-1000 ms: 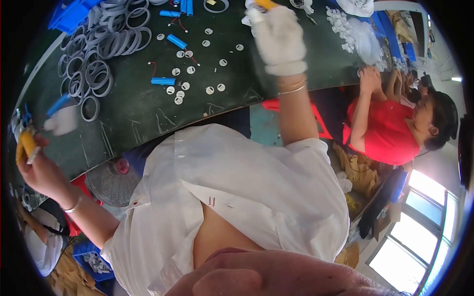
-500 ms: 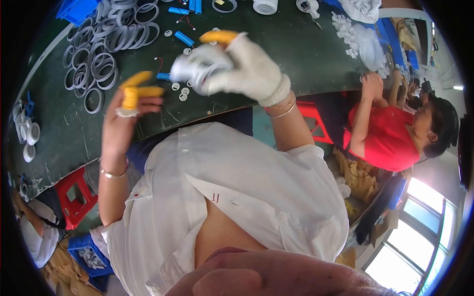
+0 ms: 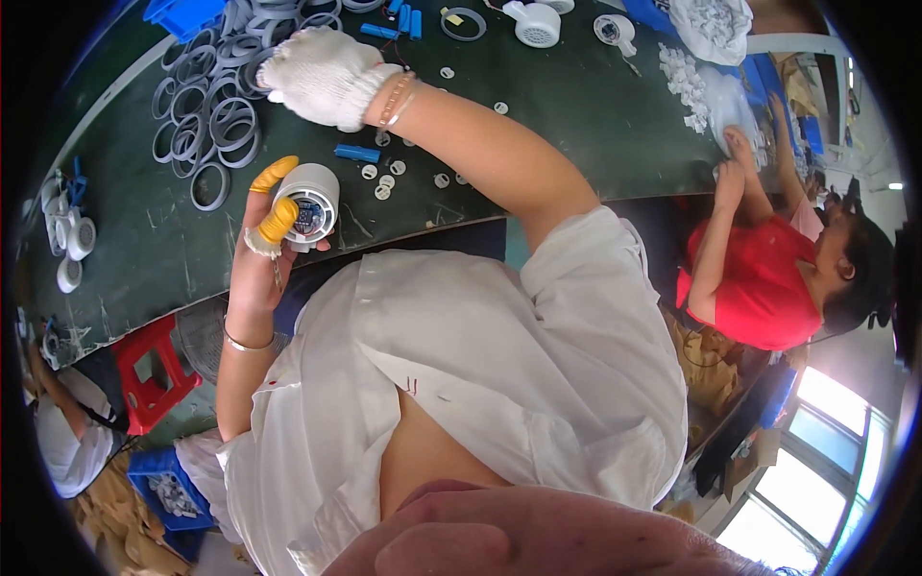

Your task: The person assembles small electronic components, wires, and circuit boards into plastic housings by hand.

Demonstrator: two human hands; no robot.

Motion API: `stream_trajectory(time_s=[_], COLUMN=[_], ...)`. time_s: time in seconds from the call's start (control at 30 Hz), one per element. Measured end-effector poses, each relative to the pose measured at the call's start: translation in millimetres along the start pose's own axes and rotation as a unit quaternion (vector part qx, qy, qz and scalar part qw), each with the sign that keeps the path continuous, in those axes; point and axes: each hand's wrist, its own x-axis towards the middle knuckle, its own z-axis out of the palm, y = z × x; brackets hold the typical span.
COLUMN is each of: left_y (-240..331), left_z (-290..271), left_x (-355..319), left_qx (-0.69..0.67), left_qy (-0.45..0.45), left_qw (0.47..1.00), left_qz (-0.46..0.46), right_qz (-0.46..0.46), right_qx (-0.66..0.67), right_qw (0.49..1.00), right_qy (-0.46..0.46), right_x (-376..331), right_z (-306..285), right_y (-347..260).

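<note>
My left hand point(image 3: 272, 226), with yellow finger cots on two fingers, is closed around a white round housing point(image 3: 313, 182). The housing's open end faces me, and a small circuit board shows inside its rim. My right hand point(image 3: 327, 77), in a white knit glove, is stretched across to the far left. It rests at the edge of a heap of grey plastic rings point(image 3: 227, 125), its fingertips against them. Those fingers are mostly hidden under the glove's back, so their grip is unclear.
Blue cylindrical batteries point(image 3: 357, 153) and small white discs point(image 3: 369, 172) lie on the dark green table point(image 3: 461, 182). White fan-like housings point(image 3: 536, 26) stand at the back, more point(image 3: 81, 238) at the far left. A person in red point(image 3: 759, 278) works at the right.
The white housing has passed from my right hand into my left, which has closed on it. My right hand has swung left and away to the grey rings.
</note>
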Motion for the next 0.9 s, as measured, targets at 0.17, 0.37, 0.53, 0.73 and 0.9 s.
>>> stream_trajectory(time_s=[0.17, 0.37, 0.53, 0.73, 0.9], left_y=[6, 7, 32, 21, 13], left_z=[-19, -12, 3, 6, 22], left_x=[-8, -1, 2, 6, 8], left_qx=[0.016, 0.327, 0.502, 0.101, -0.069], left_qy=[0.026, 0.037, -0.026, 0.035, -0.045], left_qw=[0.999, 0.915, 0.819, 0.994, 0.993], left_qz=[-0.029, 0.234, 0.278, 0.037, 0.079], right_qz=[-0.013, 0.036, 0.056, 0.227, 0.306], right_qx=[-0.002, 0.113, 0.294, 0.456, 0.703], right_qw=[0.996, 0.99, 0.953, 0.86, 0.639], right_qy=[0.086, 0.078, 0.046, 0.019, 0.063], right_x=[-45, -99, -119, -125, -117], right_z=[-28, -75, -97, -101, -100], right_y=[0, -21, -27, -37, -67])
